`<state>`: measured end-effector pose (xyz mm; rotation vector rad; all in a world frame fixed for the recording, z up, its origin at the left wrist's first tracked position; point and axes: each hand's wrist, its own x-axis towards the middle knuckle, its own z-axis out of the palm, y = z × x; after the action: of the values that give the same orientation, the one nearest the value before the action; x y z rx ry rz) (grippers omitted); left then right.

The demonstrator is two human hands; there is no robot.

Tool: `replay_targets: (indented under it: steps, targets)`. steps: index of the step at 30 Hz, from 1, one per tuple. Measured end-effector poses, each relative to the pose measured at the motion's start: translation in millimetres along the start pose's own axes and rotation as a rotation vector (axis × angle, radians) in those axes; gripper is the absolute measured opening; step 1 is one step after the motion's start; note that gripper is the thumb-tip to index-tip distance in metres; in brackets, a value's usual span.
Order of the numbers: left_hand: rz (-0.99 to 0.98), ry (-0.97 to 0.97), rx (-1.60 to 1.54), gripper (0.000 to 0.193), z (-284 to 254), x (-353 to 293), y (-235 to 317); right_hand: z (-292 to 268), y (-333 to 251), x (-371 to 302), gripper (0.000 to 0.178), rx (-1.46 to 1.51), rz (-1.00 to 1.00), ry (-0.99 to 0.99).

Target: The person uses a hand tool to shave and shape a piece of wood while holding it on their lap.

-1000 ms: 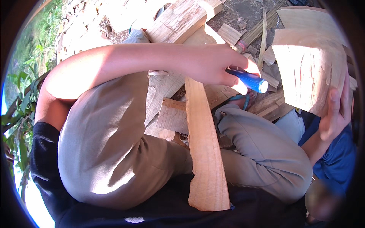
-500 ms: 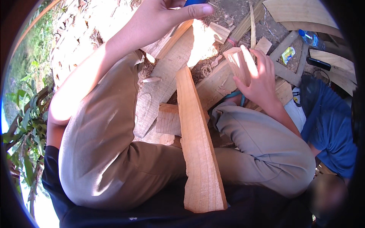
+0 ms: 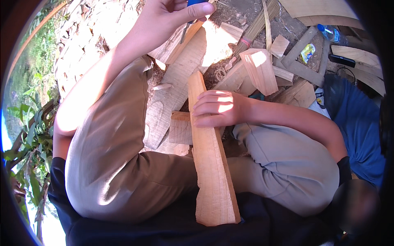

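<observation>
A long tapered piece of wood (image 3: 213, 176) lies between my bent legs, its wide end against my lap. Its narrow end points away from me, over a small wood block (image 3: 179, 128). My right hand (image 3: 216, 109) is closed over the upper part of the tapered piece, fingers wrapped across its top face. At the top edge, my left hand (image 3: 174, 11) grips a tool with a blue handle (image 3: 198, 2); a thin dark metal part shows below the hand, and the rest is cut off. A wedge-shaped wood block (image 3: 259, 70) stands beyond my right forearm.
Boards (image 3: 178, 86), offcuts and curled shavings (image 3: 220, 74) cover the ground ahead. To the right are a plastic bottle (image 3: 333, 35), a yellow wrapper (image 3: 308, 52), a black object (image 3: 342, 60) and another person's blue clothing (image 3: 357, 123). Green plants (image 3: 35, 119) grow at left.
My right hand has let go of the wedge-shaped block, moved left and nearer, and taken hold of the tapered wood. My left hand has shifted slightly left with the blue-handled tool.
</observation>
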<state>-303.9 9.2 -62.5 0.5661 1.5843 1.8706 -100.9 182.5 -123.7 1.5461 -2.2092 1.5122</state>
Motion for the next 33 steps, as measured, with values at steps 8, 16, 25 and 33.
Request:
replay_targets:
  steps: [8, 16, 25, 33]
  targets:
    - [0.039, -0.063, 0.039, 0.031, -9, -1, -7, -44, -6, 30, 0.028, 0.192, 0.154, -0.365]
    - [0.038, -0.002, 0.012, 0.026, -4, -3, 7, -54, -4, 56, 0.032, 0.300, 0.141, -0.461]
    - [0.020, 0.016, 0.110, 0.029, -3, -4, 18, -53, -36, 54, 0.022, 0.123, 0.183, -0.587]
    - [0.095, -0.058, -0.033, 0.036, 2, 1, 10, -27, -36, 23, 0.021, 0.056, 0.135, -0.552]
